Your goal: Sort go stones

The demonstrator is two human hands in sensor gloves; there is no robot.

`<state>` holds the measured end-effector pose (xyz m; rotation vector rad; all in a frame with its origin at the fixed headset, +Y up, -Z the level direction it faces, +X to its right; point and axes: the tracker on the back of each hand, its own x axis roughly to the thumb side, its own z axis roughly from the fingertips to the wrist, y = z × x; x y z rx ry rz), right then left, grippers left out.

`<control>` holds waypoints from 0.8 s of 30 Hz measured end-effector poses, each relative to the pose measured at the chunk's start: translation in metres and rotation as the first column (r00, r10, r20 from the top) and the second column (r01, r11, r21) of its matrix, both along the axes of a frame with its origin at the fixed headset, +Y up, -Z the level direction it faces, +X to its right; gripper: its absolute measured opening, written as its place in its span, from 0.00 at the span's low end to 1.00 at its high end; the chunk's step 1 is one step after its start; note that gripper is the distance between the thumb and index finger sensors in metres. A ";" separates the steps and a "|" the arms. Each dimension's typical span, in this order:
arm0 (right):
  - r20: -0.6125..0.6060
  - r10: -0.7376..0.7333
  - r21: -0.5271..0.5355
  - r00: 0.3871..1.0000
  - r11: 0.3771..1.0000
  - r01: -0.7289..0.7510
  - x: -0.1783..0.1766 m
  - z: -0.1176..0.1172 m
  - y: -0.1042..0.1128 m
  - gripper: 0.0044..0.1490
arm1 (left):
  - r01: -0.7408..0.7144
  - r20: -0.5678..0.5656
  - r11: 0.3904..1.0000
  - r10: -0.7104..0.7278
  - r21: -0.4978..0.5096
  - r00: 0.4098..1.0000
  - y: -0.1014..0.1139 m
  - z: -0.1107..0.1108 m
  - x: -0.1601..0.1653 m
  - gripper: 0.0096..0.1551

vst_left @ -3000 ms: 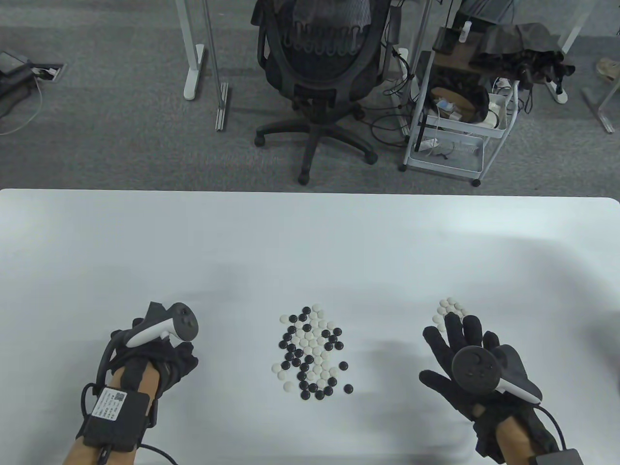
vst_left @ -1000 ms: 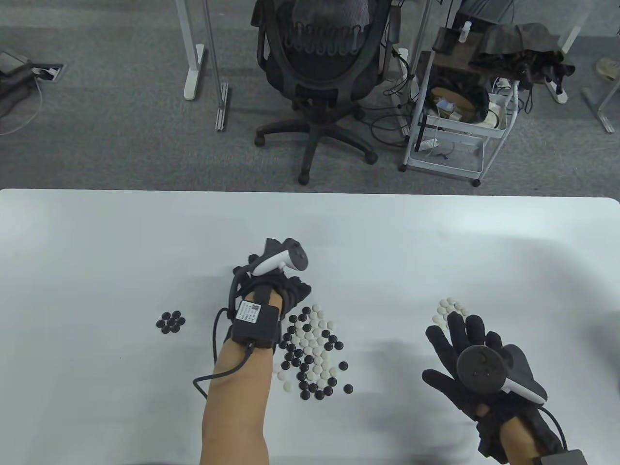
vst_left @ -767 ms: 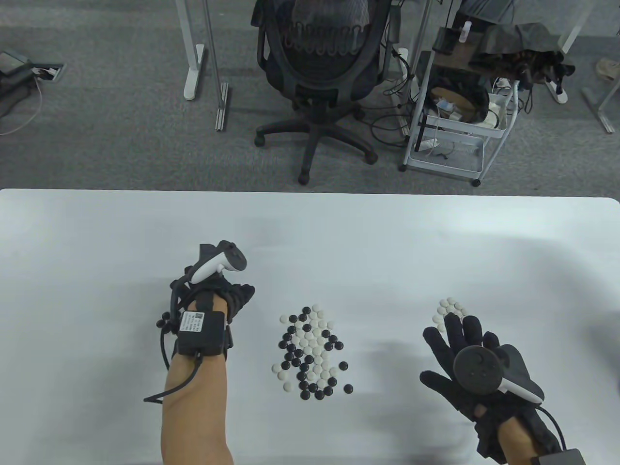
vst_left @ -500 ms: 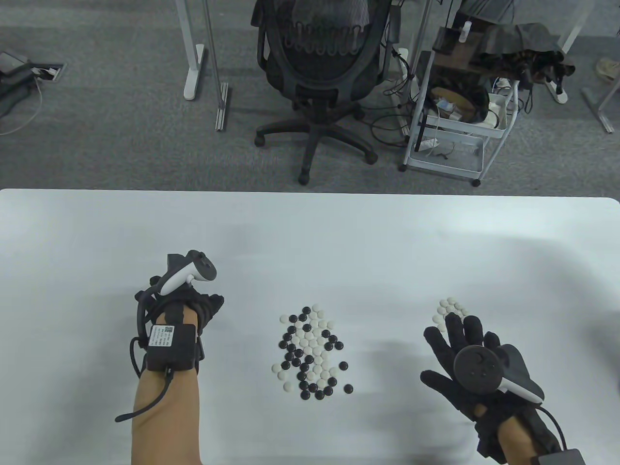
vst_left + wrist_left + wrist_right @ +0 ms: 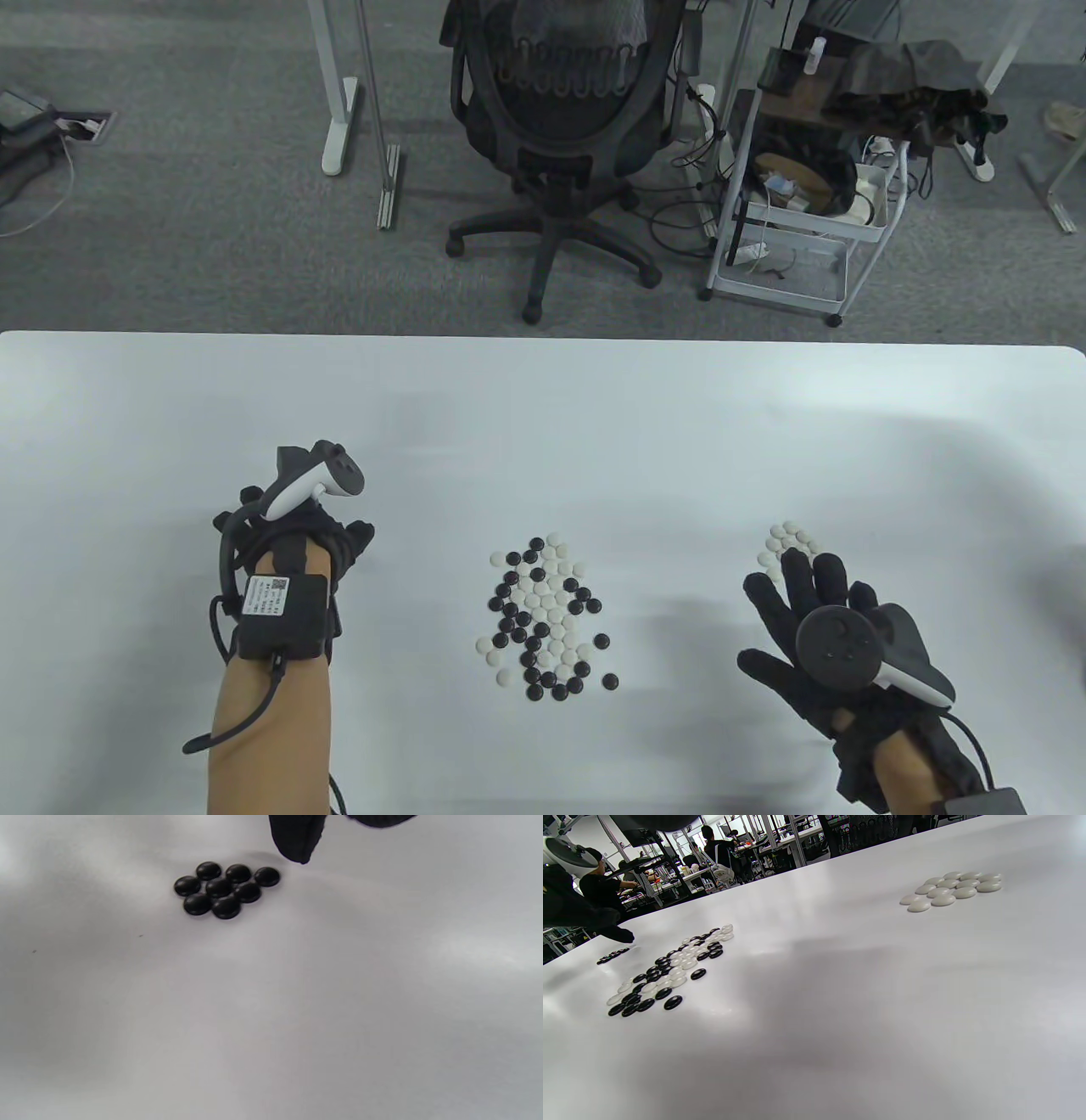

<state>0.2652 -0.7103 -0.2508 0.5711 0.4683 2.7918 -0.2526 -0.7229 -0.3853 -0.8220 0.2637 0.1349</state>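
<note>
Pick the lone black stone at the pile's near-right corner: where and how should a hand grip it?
Pinch that black stone across its thin rim, thumb and fingertip on opposite edges, coming straight down. It lies flat and domed, so the top probably gives no purchase. It sits clear of the pile, so there is finger room all round. The right hand is nearer.

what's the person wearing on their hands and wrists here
Both the left hand and right hand wear black fabric gloves, each with a white-and-dark-grey tracker strapped on its back. A black box bearing a white printed label sits on the left wrist, trailing a black cable. Forearms are unsleeved.
</note>
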 end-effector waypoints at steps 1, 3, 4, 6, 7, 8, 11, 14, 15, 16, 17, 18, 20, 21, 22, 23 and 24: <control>0.000 0.000 0.000 1.000 1.000 0.000 0.000 0.000 0.000 0.52 | -0.010 0.026 1.000 0.010 0.006 1.000 0.002 -0.001 0.006 0.41; -0.001 0.002 -0.002 1.000 1.000 -0.002 0.000 0.000 0.000 0.52 | -0.054 0.108 0.998 0.052 0.021 0.993 0.007 -0.002 0.026 0.41; -0.002 0.003 -0.003 1.000 1.000 -0.003 -0.001 0.000 0.000 0.52 | -0.086 0.163 0.996 0.081 0.023 0.983 0.010 -0.003 0.039 0.41; -0.002 0.005 -0.003 1.000 1.000 -0.005 -0.001 0.000 0.000 0.52 | -0.136 0.256 0.991 0.129 0.011 0.958 0.012 -0.003 0.064 0.40; -0.002 0.004 -0.002 1.000 1.000 -0.004 -0.001 0.000 0.000 0.52 | -0.146 0.305 0.989 0.139 0.001 0.942 0.013 -0.003 0.078 0.40; -0.002 0.003 0.000 1.000 1.000 -0.003 -0.001 0.000 0.000 0.52 | -0.144 0.347 0.990 0.136 -0.005 0.928 0.014 -0.003 0.091 0.40; 0.000 -0.001 0.002 1.000 1.000 0.001 0.000 0.000 0.000 0.52 | -0.139 0.451 0.990 0.133 -0.019 0.882 0.013 -0.002 0.127 0.39; 0.001 -0.002 0.003 1.000 1.000 0.002 0.000 0.000 0.000 0.52 | -0.144 0.509 0.989 0.137 -0.026 0.850 0.010 -0.003 0.149 0.39; 0.000 -0.004 0.003 1.000 1.000 0.004 0.001 0.001 0.000 0.52 | -0.146 0.523 0.989 0.141 -0.031 0.841 0.006 -0.004 0.158 0.39; 0.000 -0.005 0.004 1.000 1.000 0.005 0.001 0.001 0.000 0.52 | -0.147 0.530 0.989 0.142 -0.033 0.836 0.003 -0.005 0.164 0.38; 0.000 -0.006 0.005 1.000 1.000 0.006 0.001 0.001 0.000 0.52 | -0.147 0.531 0.989 0.142 -0.035 0.835 0.001 -0.006 0.168 0.38; 0.000 -0.008 0.006 1.000 1.000 0.008 0.001 0.001 0.001 0.52 | -0.150 0.531 0.988 0.147 -0.038 0.834 -0.003 -0.007 0.173 0.39; 0.000 -0.008 0.006 1.000 1.000 0.008 0.001 0.001 0.000 0.52 | -0.158 0.537 0.986 0.158 -0.047 0.829 -0.011 -0.009 0.181 0.38; 0.000 -0.008 0.006 1.000 1.000 0.008 0.001 0.001 0.000 0.52 | -0.144 0.537 0.988 0.149 -0.051 0.831 -0.015 -0.009 0.184 0.38; 0.000 -0.008 0.006 1.000 1.000 0.008 0.001 0.001 0.000 0.52 | -0.129 0.536 0.990 0.136 -0.050 0.833 -0.018 -0.010 0.185 0.38; 0.000 -0.008 0.006 1.000 1.000 0.008 0.001 0.001 0.000 0.52 | -0.112 0.534 0.993 0.119 -0.046 0.837 -0.021 -0.011 0.186 0.38; 0.000 -0.008 0.006 1.000 1.000 0.008 0.001 0.001 0.000 0.52 | -0.107 0.530 0.993 0.115 -0.045 0.840 -0.023 -0.012 0.187 0.38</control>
